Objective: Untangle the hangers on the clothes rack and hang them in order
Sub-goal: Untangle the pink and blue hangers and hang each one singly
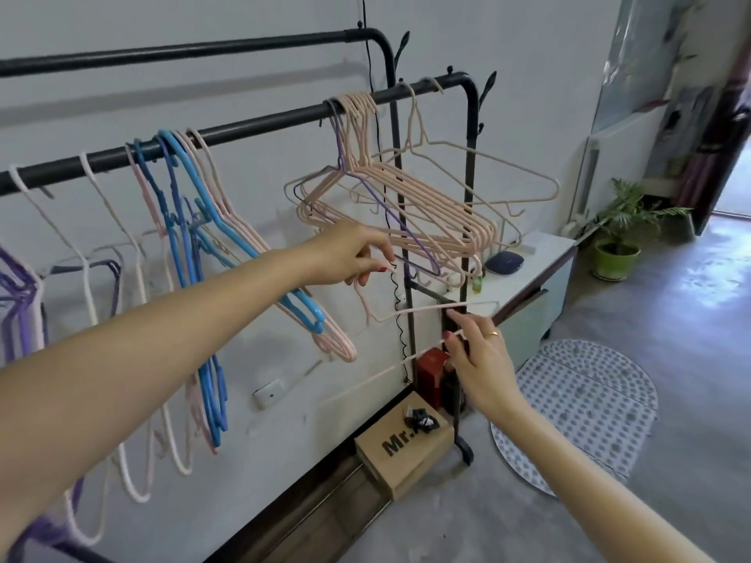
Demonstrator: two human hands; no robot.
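Observation:
A black clothes rack has a lower rail [260, 123] carrying many hangers. A bunch of pink hangers [430, 213] with one purple hanger hangs near its right end. Blue and pink hangers [191, 221] hang tangled in the middle, white and purple ones at the left. A loose pale pink hanger [406, 310] is off the rail below the pink bunch. My left hand [349, 253] pinches its upper part, and my right hand [479, 351] grips its lower wire near the rack's right post.
An upper rail [183, 50] runs behind, bare. A single beige hanger [487, 172] hangs at the rail's right end. A cardboard box [406, 449] and a red box stand by the rack foot. A white cabinet [536, 278], a dotted mat and a potted plant lie to the right.

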